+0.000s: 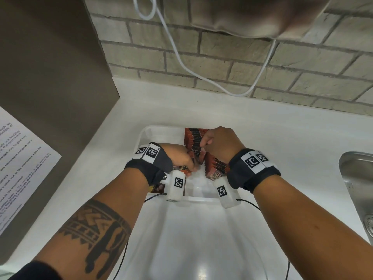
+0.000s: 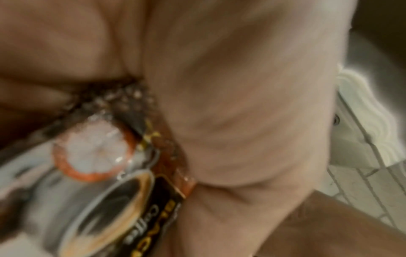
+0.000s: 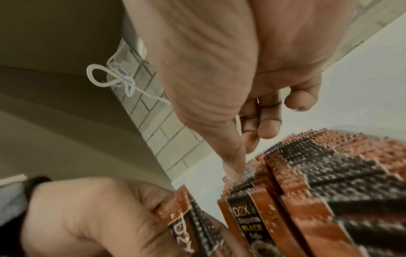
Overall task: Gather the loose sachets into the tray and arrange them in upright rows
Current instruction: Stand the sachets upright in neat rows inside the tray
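The translucent white plastic tray (image 1: pixel 142 136) sits at the centre of the head view on the white table (image 1: pixel 282 128), which meets a grey brick wall (image 1: pixel 222 57) in the upper part of the frame.

Inside the tray, a row of copper-and-black coffee sachets (image 1: pixel 194 138) stands upright along the far middle. A second upright row (image 1: pixel 217 167) runs towards the lower right of the tray, just beside the right wrist.

Left hand (image 1: pixel 178 157): lowered into the left-centre of the tray, fingers curled. Its grip is clamped on a few loose sachets (image 3: pixel 186 224), seen at the lower left of the right wrist view. The left wrist view is blurred; it shows a sachet printed with a coffee cup (image 2: pixel 105 200) lying against the palm.

Right hand (image 1: pixel 221 145): positioned over the upright rows, right of centre. Its thumb (image 3: pixel 230 156) and one finger are closed together on the top edge of the nearest upright sachet (image 3: pixel 250 219), marked "D2X" and "BLACK". The remaining fingers are curled above the row.

Another sachet (image 1: pixel 158 187) lies flat at the tray's lower left corner, partly hidden by the left wrist.

A white cable (image 1: pixel 181 63) hangs across the wall. A steel sink (image 1: pixel 353 178) occupies the right edge. A printed paper notice (image 1: pixel 18 164) occupies the left edge.
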Available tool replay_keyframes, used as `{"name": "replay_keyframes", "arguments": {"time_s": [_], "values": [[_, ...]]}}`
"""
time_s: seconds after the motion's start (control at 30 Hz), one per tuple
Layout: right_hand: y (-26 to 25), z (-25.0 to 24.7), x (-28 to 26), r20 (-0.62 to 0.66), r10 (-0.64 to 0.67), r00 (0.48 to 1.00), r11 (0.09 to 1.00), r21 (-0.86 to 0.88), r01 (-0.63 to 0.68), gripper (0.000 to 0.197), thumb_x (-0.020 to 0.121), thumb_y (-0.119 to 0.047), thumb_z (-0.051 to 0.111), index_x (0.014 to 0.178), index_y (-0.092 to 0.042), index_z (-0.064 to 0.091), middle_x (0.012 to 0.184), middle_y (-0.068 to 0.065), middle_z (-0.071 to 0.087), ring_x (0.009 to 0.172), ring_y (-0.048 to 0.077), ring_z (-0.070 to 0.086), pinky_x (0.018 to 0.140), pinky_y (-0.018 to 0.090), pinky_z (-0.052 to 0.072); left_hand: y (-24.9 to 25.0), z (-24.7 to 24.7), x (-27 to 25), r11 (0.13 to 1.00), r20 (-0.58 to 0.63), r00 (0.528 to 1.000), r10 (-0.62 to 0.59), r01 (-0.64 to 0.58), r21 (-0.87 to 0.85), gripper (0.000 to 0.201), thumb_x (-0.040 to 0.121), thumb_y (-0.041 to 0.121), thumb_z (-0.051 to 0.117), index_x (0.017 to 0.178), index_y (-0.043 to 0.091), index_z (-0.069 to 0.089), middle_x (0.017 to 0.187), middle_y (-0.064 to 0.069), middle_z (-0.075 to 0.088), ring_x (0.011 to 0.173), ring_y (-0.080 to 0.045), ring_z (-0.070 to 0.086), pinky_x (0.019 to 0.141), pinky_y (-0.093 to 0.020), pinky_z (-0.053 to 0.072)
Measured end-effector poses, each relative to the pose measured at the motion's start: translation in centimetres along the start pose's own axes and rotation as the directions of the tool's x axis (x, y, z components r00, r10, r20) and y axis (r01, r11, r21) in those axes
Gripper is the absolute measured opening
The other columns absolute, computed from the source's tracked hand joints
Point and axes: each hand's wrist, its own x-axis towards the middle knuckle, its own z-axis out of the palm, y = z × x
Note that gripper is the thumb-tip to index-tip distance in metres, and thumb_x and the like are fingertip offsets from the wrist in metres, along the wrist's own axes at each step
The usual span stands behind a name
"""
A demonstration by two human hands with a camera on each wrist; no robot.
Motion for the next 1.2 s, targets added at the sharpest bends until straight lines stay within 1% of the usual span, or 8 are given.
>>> {"name": "replay_keyframes", "arguments": {"time_s": [0.1,0.2,0.27,0.37,0.53,0.73,1.0,1.2], "values": [[-0.3,-0.6,-0.8,-0.017,-0.039,0.999,0.996,0.079,0.04,0.008,0.091,-0.026,0.066,0.089,-0.024,0.074,0.078,-0.017,0.064,0.075,0.0,0.057,0.06,0.01,0.035,-0.6,-0.7,-0.6,0.966,0.037,0.999,0.008,0.002,-0.257,0.03,0.09,0.012,0.07,0.116,-0.004,0.069,0.093,-0.017,0.072,0.08,-0.025,0.061,0.082,-0.04,0.056],[-0.5,-0.7,-1.6,0.061,-0.07,0.996,0.97,0.238,0.053,0.019,0.088,-0.041,0.071,0.092,-0.022,0.072,0.08,-0.007,0.074,0.074,0.005,0.067,0.063,0.011,0.044,-0.7,-0.9,-1.5,0.778,0.057,0.99,0.126,-0.063,-0.625,0.01,0.093,0.001,0.065,0.101,-0.004,0.068,0.077,-0.014,0.068,0.072,-0.026,0.066,0.073,-0.043,0.062],[-0.7,-0.8,-1.8,0.083,-0.072,0.994,0.95,0.311,0.043,0.018,0.088,-0.034,0.074,0.094,-0.017,0.072,0.079,-0.003,0.076,0.072,0.005,0.07,0.064,0.009,0.046,-0.5,-0.8,-1.9,0.719,0.005,0.983,0.185,-0.132,-0.682,0.006,0.093,0.004,0.065,0.092,-0.002,0.066,0.078,-0.019,0.066,0.073,-0.027,0.07,0.074,-0.044,0.063],[-0.7,-1.5,-1.9,0.06,-0.05,0.997,0.925,0.379,0.023,0.012,0.088,-0.019,0.075,0.094,-0.009,0.071,0.076,-0.002,0.074,0.061,-0.003,0.066,0.057,0.004,0.042,-0.3,-0.3,-2.5,0.699,-0.049,0.97,0.237,-0.205,-0.685,0.013,0.094,0.007,0.066,0.103,-0.002,0.064,0.082,-0.017,0.067,0.076,-0.025,0.072,0.078,-0.045,0.062],[-0.9,-2.3,-2.2,0.076,-0.074,0.994,0.946,0.321,0.046,0.016,0.085,-0.031,0.078,0.094,-0.02,0.071,0.086,-0.001,0.073,0.073,0.004,0.064,0.071,0.016,0.049,-0.1,-0.1,-2.9,0.656,-0.093,0.949,0.301,-0.277,-0.702,0.01,0.092,0.0,0.065,0.097,0.008,0.067,0.079,-0.005,0.071,0.078,-0.019,0.071,0.078,-0.039,0.062],[-1.0,-2.9,-2.2,0.045,-0.057,0.997,0.927,0.374,0.036,0.014,0.085,-0.02,0.078,0.096,-0.013,0.072,0.088,0.006,0.074,0.067,0.007,0.062,0.063,0.007,0.048,0.0,-0.2,-3.5,0.698,-0.081,0.937,0.339,-0.308,-0.647,0.034,0.088,-0.001,0.069,0.117,0.015,0.062,0.088,0.002,0.071,0.087,-0.02,0.07,0.084,-0.043,0.06],[-1.6,-3.0,-2.4,-0.047,-0.054,0.997,0.894,0.442,0.069,0.006,0.085,-0.02,0.078,0.087,-0.015,0.075,0.071,-0.005,0.072,0.058,0.0,0.061,0.058,0.007,0.046,-0.2,-0.2,-3.4,0.766,-0.188,0.939,0.288,-0.344,-0.543,0.052,0.079,-0.004,0.079,0.127,0.002,0.06,0.122,-0.024,0.065,0.109,-0.035,0.068,0.084,-0.051,0.06],[-1.1,-3.3,-2.2,-0.146,-0.031,0.989,0.968,0.241,0.066,0.008,0.085,-0.023,0.076,0.079,-0.029,0.076,0.07,-0.016,0.069,0.067,-0.005,0.06,0.063,0.012,0.04,-1.6,-3.0,-4.4,0.98,-0.247,0.969,0.023,-0.07,-0.184,0.037,0.079,0.032,0.085,0.1,0.004,0.072,0.075,-0.009,0.071,0.069,-0.02,0.067,0.072,-0.038,0.063]]}}
